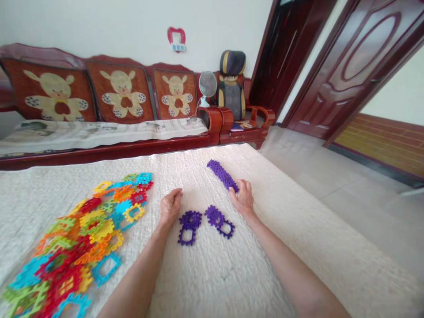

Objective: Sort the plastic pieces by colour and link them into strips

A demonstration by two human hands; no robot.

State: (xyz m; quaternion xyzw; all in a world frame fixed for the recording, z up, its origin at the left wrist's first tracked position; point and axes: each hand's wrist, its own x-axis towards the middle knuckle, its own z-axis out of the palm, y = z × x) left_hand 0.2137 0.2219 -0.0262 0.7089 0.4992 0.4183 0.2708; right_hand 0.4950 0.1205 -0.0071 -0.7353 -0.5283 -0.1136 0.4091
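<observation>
My right hand [243,197] has its thumb and fingers around the near end of a long overlapping row of purple interlocking plastic tiles [221,173], which lies on the cloth-covered table. My left hand [171,205] rests on the cloth with its fingers curled in; nothing shows in them. Just right of it lies a small overlapping group of purple tiles [188,236], the nearest one a hollow frame. A second small purple group [219,221] sits between the two hands, also with a hollow frame at its near end.
A large heap of mixed tiles [96,225] in red, orange, yellow, green and blue spreads over the left of the pale table cloth [212,282]. Beyond the table stand a wooden sofa [159,148] with bear cushions, a small fan [208,85] and an armchair [232,99].
</observation>
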